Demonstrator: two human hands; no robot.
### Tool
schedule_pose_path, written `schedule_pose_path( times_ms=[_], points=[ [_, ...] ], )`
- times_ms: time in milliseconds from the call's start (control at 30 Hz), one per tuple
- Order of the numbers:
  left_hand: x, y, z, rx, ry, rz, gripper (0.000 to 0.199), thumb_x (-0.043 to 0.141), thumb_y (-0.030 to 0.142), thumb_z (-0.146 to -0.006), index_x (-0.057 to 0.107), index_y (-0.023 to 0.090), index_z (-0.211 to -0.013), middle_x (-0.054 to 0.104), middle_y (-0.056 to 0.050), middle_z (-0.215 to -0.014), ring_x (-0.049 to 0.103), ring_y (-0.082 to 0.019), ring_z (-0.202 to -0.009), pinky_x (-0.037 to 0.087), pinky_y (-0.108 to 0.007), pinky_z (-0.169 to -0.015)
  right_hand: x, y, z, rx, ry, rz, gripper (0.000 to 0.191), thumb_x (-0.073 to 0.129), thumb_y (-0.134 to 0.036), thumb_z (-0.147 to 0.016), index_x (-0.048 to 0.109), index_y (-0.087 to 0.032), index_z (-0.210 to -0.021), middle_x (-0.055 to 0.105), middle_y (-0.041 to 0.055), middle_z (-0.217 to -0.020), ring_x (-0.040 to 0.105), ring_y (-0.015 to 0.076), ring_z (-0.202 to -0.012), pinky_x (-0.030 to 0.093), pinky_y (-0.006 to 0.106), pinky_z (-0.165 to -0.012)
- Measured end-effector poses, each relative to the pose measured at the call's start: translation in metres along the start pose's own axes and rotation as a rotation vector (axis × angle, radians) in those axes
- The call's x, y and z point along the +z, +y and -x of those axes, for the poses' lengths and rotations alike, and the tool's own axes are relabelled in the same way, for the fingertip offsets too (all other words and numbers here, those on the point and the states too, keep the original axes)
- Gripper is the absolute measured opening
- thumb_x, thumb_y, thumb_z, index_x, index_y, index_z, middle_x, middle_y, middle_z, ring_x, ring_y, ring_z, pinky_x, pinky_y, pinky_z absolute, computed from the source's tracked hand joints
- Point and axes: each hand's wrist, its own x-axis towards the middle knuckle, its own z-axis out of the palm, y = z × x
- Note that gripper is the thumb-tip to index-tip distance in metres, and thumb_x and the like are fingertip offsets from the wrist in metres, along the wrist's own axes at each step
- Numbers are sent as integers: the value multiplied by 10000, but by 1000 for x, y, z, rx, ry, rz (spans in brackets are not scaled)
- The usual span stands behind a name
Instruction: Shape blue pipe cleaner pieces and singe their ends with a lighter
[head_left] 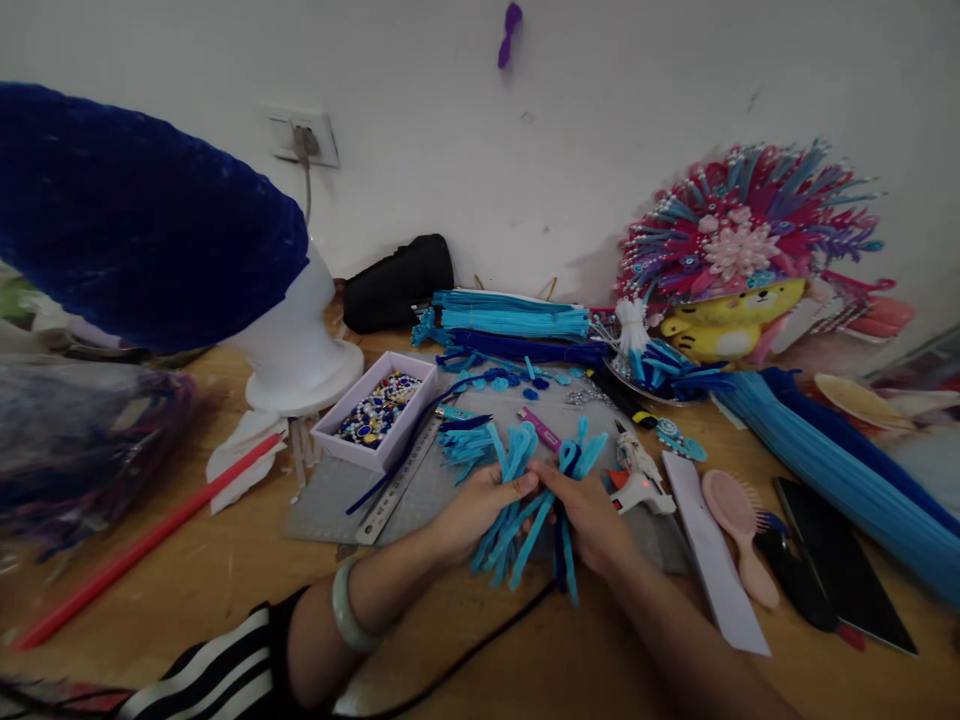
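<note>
Near the middle of the desk, my left hand point(484, 510) is closed round a bunch of light blue looped pipe-cleaner strips point(501, 550). Close against it, my right hand point(589, 510) grips another bunch, light blue with some dark blue strips point(581, 455). The fingertips of both hands meet between the bunches. Loops stick up above the fingers and loose ends hang below. Just behind my left hand, a further light blue bunch point(465, 447) lies on the grey mat point(322, 505).
Left stand a bead box point(330, 440), a metal ruler point(397, 490) and a white head form point(300, 340) under a dark blue cover. Right are a glue gun point(641, 475), a pink hairbrush point(739, 520) and a decorated headdress point(742, 235). A black cable point(480, 645) crosses the front.
</note>
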Motion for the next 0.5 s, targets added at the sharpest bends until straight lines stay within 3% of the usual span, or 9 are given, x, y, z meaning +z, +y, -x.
schedule_pose_path(
  times_ms=[267, 500],
  points=[
    [-1, -1, 0, -48, -45, -109, 584, 818, 686, -549, 610, 152, -661, 557, 31, -458, 471, -79, -416, 334, -219, -423, 2, -1, 3, 108, -134, -43, 461, 864, -493, -551, 517, -193, -511, 532, -22, -386, 539, 150, -346, 505, 281, -389],
    [0, -3, -2, 31, 95, 15, 535, 839, 587, -608, 586, 172, -831, 569, 73, -556, 472, -68, -448, 333, -211, -449, 0, -1, -2, 65, 25, -157, 432, 908, -443, -512, 670, -166, -743, 680, 4, -567, 676, 209, -540, 583, 324, -550]
  ],
)
